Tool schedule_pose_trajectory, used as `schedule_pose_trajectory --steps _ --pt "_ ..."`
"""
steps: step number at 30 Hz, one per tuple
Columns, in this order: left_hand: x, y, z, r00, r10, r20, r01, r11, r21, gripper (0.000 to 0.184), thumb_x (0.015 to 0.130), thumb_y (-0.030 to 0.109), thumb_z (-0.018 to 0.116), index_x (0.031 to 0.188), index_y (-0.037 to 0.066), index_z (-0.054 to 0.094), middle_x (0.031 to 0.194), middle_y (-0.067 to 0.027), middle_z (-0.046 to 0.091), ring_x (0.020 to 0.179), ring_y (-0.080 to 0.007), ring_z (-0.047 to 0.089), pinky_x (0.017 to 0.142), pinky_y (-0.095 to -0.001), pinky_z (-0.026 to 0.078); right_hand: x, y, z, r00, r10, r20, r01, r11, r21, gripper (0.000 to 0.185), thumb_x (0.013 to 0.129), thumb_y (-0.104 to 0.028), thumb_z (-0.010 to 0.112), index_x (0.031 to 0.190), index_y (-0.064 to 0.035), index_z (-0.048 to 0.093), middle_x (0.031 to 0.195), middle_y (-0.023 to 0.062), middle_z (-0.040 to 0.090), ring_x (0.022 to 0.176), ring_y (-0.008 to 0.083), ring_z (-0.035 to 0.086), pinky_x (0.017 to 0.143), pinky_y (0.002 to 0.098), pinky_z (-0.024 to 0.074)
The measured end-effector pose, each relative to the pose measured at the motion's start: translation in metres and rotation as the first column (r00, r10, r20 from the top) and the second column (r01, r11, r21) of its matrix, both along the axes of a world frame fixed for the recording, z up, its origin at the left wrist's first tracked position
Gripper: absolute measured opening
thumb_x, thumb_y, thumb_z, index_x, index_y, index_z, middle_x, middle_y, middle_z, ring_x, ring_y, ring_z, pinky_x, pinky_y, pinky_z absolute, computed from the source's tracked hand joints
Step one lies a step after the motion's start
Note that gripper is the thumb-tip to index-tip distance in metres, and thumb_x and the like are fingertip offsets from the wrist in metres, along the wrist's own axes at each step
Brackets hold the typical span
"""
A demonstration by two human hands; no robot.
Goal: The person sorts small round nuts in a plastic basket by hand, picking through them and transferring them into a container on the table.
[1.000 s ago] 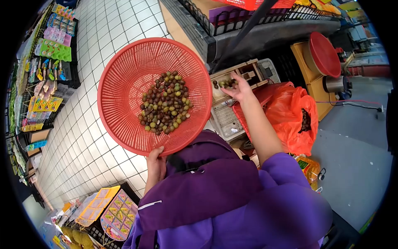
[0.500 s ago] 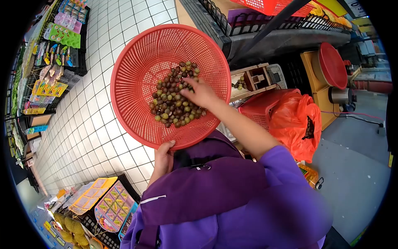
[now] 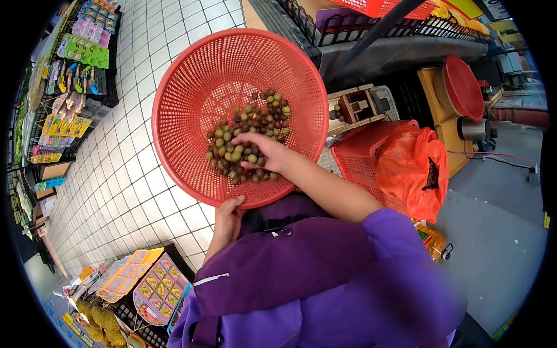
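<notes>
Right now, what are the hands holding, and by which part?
The left hand holds the red basket by its near rim. The right hand is among the round fruits; whether it grips any cannot be told.

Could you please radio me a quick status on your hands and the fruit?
Left hand gripping red basket at rim. Right hand among round fruit inside. Nothing visibly in the way.

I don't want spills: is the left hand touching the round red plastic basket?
Touching. The head view shows the left hand holding the round red plastic basket, thumb on its rim.
</notes>
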State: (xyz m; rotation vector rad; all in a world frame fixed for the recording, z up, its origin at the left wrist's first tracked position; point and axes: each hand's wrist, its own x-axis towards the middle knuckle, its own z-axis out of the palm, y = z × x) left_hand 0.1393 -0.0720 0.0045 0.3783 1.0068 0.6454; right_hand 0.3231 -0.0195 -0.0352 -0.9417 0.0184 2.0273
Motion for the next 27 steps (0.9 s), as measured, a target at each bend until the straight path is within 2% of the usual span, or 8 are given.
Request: schedule_pose_trajectory --steps 4,10,14,20,22,23,25,27 --pt "-0.002 0.001 -0.003 1.000 -0.019 -0.010 0.019 1.000 -0.001 0.040 0.074 0.001 0.051 0.112 -0.006 0.039 0.097 -0.0141 0.057 0.088 -0.0229 0.058 0.082 -0.0369 0.047 0.019 -0.009 -0.001 0.922 -0.193 -0.336 0.205 0.979 0.000 0.031 0.088 -0.027 0.045 0.107 -0.0034 0.053 0.105 0.0137 0.054 0.095 0.0335 0.056 0.070 0.0373 0.0548" --pt "0.003 0.004 0.003 1.000 -0.007 -0.015 0.007 1.000 0.002 0.041 0.074 0.001 0.051 0.113 -0.007 0.038 0.098 -0.0140 0.057 0.089 -0.0227 0.058 0.081 -0.0365 0.047 0.040 -0.023 0.010 0.845 -0.315 -0.431 0.329 0.943 -0.045 0.034 0.090 -0.030 0.042 0.112 -0.0052 0.051 0.112 0.0162 0.052 0.103 0.0336 0.052 0.072 0.0356 0.0544" --pt "0.004 0.005 0.001 0.999 -0.011 -0.038 0.012 1.000 0.022 0.039 0.075 0.002 0.051 0.111 -0.007 0.040 0.099 -0.0143 0.057 0.090 -0.0228 0.058 0.081 -0.0358 0.047 0.072 -0.038 0.016 0.763 -0.396 -0.511 0.461 0.887 0.000 0.029 0.088 -0.028 0.045 0.105 -0.0069 0.057 0.116 0.0167 0.051 0.103 0.0323 0.052 0.073 0.0340 0.0537" --pt "-0.009 0.006 -0.016 0.996 0.053 -0.072 -0.054 0.998 -0.014 0.034 0.075 0.002 0.050 0.107 -0.007 0.045 0.100 -0.0151 0.057 0.090 -0.0236 0.058 0.080 -0.0365 0.048 0.155 -0.076 -0.015 0.690 -0.677 -0.256 0.694 0.719 -0.029 0.027 0.087 -0.025 0.048 0.097 -0.0019 0.058 0.103 0.0170 0.055 0.098 0.0316 0.054 0.078 0.0350 0.0521" --pt "-0.009 0.006 -0.015 0.994 0.069 -0.084 -0.069 0.998 0.001 0.031 0.075 0.002 0.050 0.104 -0.007 0.046 0.099 -0.0151 0.058 0.089 -0.0238 0.058 0.080 -0.0370 0.048 0.166 -0.076 -0.036 0.587 -0.808 0.049 0.803 0.574 -0.162 0.028 0.087 -0.023 0.048 0.103 0.0003 0.054 0.110 0.0176 0.051 0.106 0.0344 0.049 0.084 0.0413 0.0484" --pt "-0.009 0.007 -0.014 0.992 0.089 -0.087 -0.088 0.996 0.014 0.031 0.075 0.002 0.050 0.104 -0.007 0.046 0.099 -0.0151 0.057 0.089 -0.0239 0.058 0.081 -0.0371 0.048 0.171 -0.072 -0.042 0.586 -0.809 0.048 0.803 0.573 -0.163 0.028 0.087 -0.023 0.048 0.103 0.0003 0.054 0.110 0.0176 0.051 0.106 0.0344 0.049 0.084 0.0413 0.0484" --pt "-0.010 0.007 -0.012 0.990 0.107 -0.093 -0.105 0.994 0.028 0.031 0.075 0.003 0.050 0.104 -0.007 0.046 0.099 -0.0152 0.057 0.089 -0.0240 0.058 0.081 -0.0371 0.048 0.174 -0.065 -0.045 0.575 -0.764 0.292 0.818 0.529 -0.227 0.026 0.085 -0.017 0.046 0.107 -0.0038 0.050 0.110 0.0156 0.048 0.105 0.0310 0.046 0.089 0.0465 0.0440" --pt "-0.012 0.007 -0.012 0.993 0.090 -0.081 -0.089 0.996 0.006 0.030 0.075 0.003 0.051 0.103 -0.007 0.047 0.098 -0.0146 0.057 0.089 -0.0238 0.058 0.081 -0.0370 0.048 0.173 -0.063 -0.034 0.571 -0.744 0.346 0.821 0.516 -0.244 0.029 0.085 -0.016 0.046 0.111 -0.0047 0.048 0.111 0.0134 0.047 0.106 0.0275 0.044 0.089 0.0455 0.0438"
